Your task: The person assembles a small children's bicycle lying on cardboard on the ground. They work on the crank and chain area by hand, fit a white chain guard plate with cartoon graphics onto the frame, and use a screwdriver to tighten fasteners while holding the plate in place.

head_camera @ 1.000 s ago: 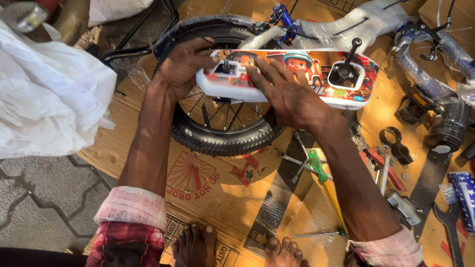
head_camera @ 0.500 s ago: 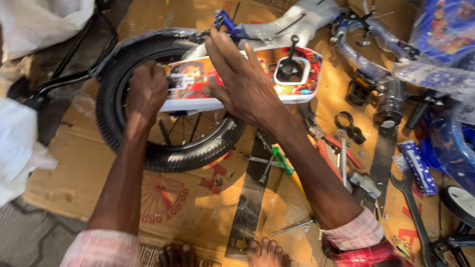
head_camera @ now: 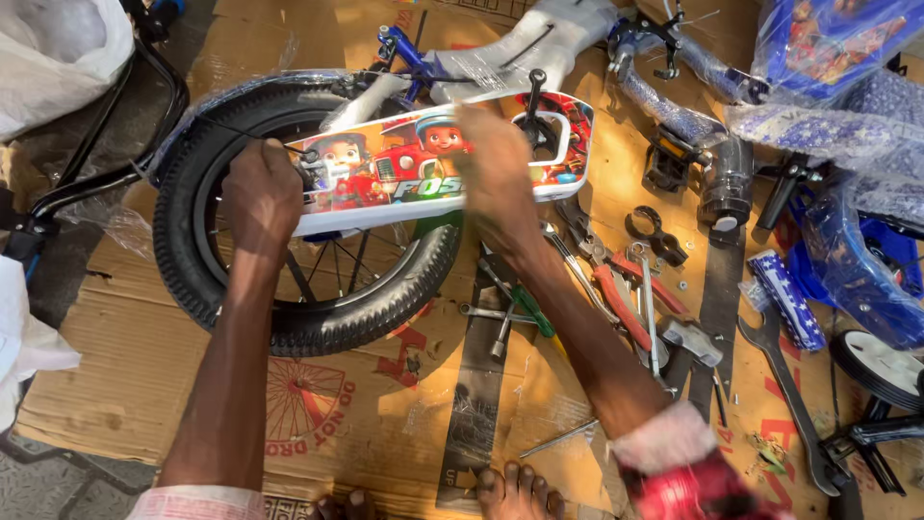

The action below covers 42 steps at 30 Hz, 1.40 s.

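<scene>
A small bicycle lies on its side on flattened cardboard (head_camera: 115, 376). Its black rear wheel (head_camera: 318, 327) sits under a white chain guard (head_camera: 385, 173) printed with cartoon figures. My left hand (head_camera: 262, 193) grips the guard's left end, over the wheel hub. My right hand (head_camera: 496, 169) presses on the middle of the guard, its fingers closed over the top edge, slightly blurred. The white, plastic-wrapped frame (head_camera: 539, 43) runs up to the right.
Red-handled pliers (head_camera: 616, 299), a green-handled screwdriver (head_camera: 529, 313), a black clamp (head_camera: 654, 236) and spanners (head_camera: 784, 385) lie right of my arm. Blue wrapped parts (head_camera: 857, 279) and a small training wheel (head_camera: 881, 366) sit at the right edge. White bags (head_camera: 58, 48) lie at left. My toes (head_camera: 515, 486) show below.
The view has swung left and down. My right hand has slid from the guard's upper edge to its middle; my left hand stays at the guard's left end.
</scene>
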Each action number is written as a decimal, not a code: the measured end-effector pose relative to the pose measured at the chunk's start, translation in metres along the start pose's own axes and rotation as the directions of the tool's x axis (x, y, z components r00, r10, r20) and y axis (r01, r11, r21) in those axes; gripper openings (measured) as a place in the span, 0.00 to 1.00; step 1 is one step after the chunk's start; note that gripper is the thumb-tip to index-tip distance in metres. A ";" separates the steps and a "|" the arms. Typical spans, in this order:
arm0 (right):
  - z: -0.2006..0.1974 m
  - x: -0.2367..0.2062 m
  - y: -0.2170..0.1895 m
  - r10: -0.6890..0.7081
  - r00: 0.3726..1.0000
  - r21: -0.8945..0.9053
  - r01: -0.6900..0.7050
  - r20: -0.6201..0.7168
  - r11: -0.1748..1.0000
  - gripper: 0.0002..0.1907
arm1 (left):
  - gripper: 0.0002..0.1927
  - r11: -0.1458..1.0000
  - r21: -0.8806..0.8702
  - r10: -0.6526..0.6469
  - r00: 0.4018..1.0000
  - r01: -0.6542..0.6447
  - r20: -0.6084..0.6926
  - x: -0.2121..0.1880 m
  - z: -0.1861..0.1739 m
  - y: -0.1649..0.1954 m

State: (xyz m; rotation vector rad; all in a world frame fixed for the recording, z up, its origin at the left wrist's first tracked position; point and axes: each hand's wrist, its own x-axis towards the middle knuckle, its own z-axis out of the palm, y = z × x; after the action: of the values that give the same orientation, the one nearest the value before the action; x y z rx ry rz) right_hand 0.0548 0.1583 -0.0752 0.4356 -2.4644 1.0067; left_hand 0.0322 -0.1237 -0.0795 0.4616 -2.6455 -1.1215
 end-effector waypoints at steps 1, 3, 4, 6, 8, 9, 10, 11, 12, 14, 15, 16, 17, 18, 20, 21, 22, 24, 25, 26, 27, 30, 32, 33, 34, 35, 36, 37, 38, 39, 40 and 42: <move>-0.006 -0.011 0.006 -0.007 0.992 0.087 0.018 -0.128 0.996 0.23 | 0.23 0.998 -0.046 -0.038 0.999 0.039 0.019 -0.002 -0.002 0.002; -0.020 -0.029 0.021 0.185 0.854 0.101 -0.156 -0.486 0.983 0.19 | 0.24 1.000 -0.007 0.000 0.999 -0.001 -0.044 -0.007 -0.006 0.011; -0.029 -0.029 0.034 0.272 0.795 0.103 -0.258 -0.542 0.961 0.20 | 0.25 0.994 0.083 0.081 0.990 -0.071 -0.120 -0.009 -0.007 0.016; -0.044 -0.024 0.060 0.568 0.690 0.336 -0.459 -0.448 0.822 0.24 | 0.26 0.931 0.254 0.311 0.934 -0.262 -0.177 -0.015 -0.008 0.030; -0.056 -0.010 0.091 0.829 0.558 0.642 -0.624 -0.032 0.445 0.25 | 0.25 0.778 0.382 0.578 0.806 -0.498 -0.127 -0.019 -0.002 0.046; -0.058 0.001 0.107 0.809 0.587 0.554 -0.675 0.003 0.488 0.25 | 0.28 0.717 0.397 0.628 0.778 -0.573 -0.010 -0.014 0.004 0.057; -0.059 0.011 0.122 0.791 0.610 0.454 -0.718 0.045 0.528 0.25 | 0.31 0.654 0.400 0.662 0.742 -0.642 0.108 -0.009 0.012 0.068; -0.056 0.019 0.136 0.769 0.632 0.351 -0.743 0.090 0.570 0.25 | 0.35 0.540 0.479 0.740 0.662 -0.692 0.123 -0.008 0.021 0.077; -0.052 0.025 0.148 0.756 0.651 0.368 -0.721 0.068 0.588 0.23 | 0.40 0.412 0.553 0.807 0.572 -0.724 0.147 -0.006 0.031 0.086; -0.044 0.032 0.167 0.733 0.679 0.402 -0.677 0.020 0.616 0.21 | 0.38 0.592 0.449 0.614 0.735 -0.670 0.288 -0.005 0.044 0.094; -0.040 0.033 0.175 0.722 0.692 0.400 -0.660 -0.004 0.636 0.22 | 0.37 0.676 0.405 0.499 0.787 -0.616 0.363 -0.005 0.048 0.096; -0.038 0.033 0.181 0.710 0.704 0.397 -0.643 -0.032 0.655 0.23 | 0.36 0.659 0.407 0.552 0.774 -0.633 0.310 -0.006 0.051 0.095; -0.036 0.032 0.185 0.698 0.714 0.389 -0.627 -0.059 0.675 0.25 | 0.35 0.644 0.407 0.601 0.757 -0.648 0.255 -0.007 0.055 0.095; -0.035 0.032 0.188 0.680 0.726 0.396 -0.597 -0.105 0.698 0.23 | 0.35 0.630 0.412 0.645 0.739 -0.658 0.195 -0.008 0.057 0.092; -0.034 0.032 0.193 0.641 0.741 0.410 -0.531 -0.200 0.742 0.20 | 0.35 0.629 0.432 0.652 0.741 -0.647 0.161 -0.008 0.062 0.089; -0.033 0.032 0.195 0.672 0.721 0.422 -0.562 -0.171 0.711 0.20 | 0.35 0.632 0.440 0.652 0.745 -0.638 0.143 -0.008 0.066 0.088; -0.032 0.032 0.197 0.699 0.700 0.437 -0.588 -0.147 0.681 0.20 | 0.34 0.626 0.448 0.669 0.735 -0.639 0.113 -0.005 0.069 0.087; -0.028 0.035 0.201 0.734 0.674 0.525 -0.596 -0.083 0.607 0.20 | 0.32 0.621 0.452 0.697 0.715 -0.640 0.056 -0.002 0.077 0.085; -0.026 0.037 0.203 0.732 0.680 0.603 -0.567 -0.042 0.561 0.19 | 0.32 0.612 0.475 0.707 0.706 -0.632 0.028 0.001 0.080 0.084; -0.025 0.039 0.205 0.727 0.687 0.680 -0.530 -0.004 0.506 0.18 | 0.32 0.597 0.502 0.724 0.690 -0.627 0.002 0.002 0.083 0.083; -0.025 0.039 0.205 0.716 0.698 0.609 -0.568 0.000 0.553 0.21 | 0.32 0.585 0.523 0.736 0.677 -0.620 -0.020 0.002 0.084 0.082; -0.040 0.031 0.196 0.641 0.767 0.356 -0.592 -0.023 0.723 0.26 | 0.34 0.569 0.523 0.753 0.657 -0.635 -0.021 -0.006 0.084 0.075; -0.062 0.018 0.180 0.460 0.884 0.177 -0.442 -0.079 0.880 0.23 | 0.33 0.517 0.582 0.793 0.606 -0.627 -0.052 -0.011 0.084 0.072; -0.075 0.008 0.169 0.415 0.906 0.110 -0.405 -0.085 0.907 0.23 | 0.33 0.487 0.616 0.819 0.569 -0.619 -0.076 -0.011 0.084 0.071; -0.089 -0.013 0.154 0.383 0.921 0.038 -0.381 -0.073 0.924 0.22 | 0.34 0.551 0.522 0.771 0.637 -0.651 -0.018 -0.013 0.084 0.069; -0.102 -0.035 0.139 0.347 0.937 -0.035 -0.349 -0.048 0.936 0.23 | 0.35 0.620 0.427 0.712 0.701 -0.658 0.046 -0.013 0.084 0.068; -0.112 -0.056 0.124 0.502 0.864 -0.114 -0.495 0.045 0.862 0.21 | 0.35 0.681 0.338 0.656 0.746 -0.650 0.112 -0.012 0.085 0.068; -0.117 -0.081 0.109 0.643 0.755 -0.202 -0.616 0.125 0.762 0.20 | 0.35 0.651 0.353 0.685 0.721 -0.672 0.108 -0.012 0.086 0.068; -0.117 -0.104 0.094 0.557 0.793 -0.165 -0.532 0.248 0.831 0.16 | 0.35 0.619 0.367 0.715 0.692 -0.694 0.103 -0.011 0.087 0.069; -0.114 -0.126 0.080 0.456 0.813 -0.114 -0.446 0.363 0.888 0.13 | 0.35 0.585 0.382 0.743 0.661 -0.716 0.100 -0.011 0.090 0.071; -0.109 -0.144 0.066 0.318 0.861 -0.077 -0.314 0.397 0.946 0.17 | 0.33 0.547 0.411 0.783 0.620 -0.730 0.059 -0.015 0.093 0.074; -0.099 -0.160 0.043 0.187 0.882 -0.146 -0.136 0.432 0.980 0.24 | 0.28 0.463 0.480 0.858 0.513 -0.745 -0.030 -0.023 0.103 0.086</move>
State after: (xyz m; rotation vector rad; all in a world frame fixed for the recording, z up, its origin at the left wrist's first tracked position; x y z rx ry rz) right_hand 0.2001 0.2782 -0.1179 0.4708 -2.9963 0.9028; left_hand 0.0025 0.0087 -0.0890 -0.5644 -2.3153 -0.1525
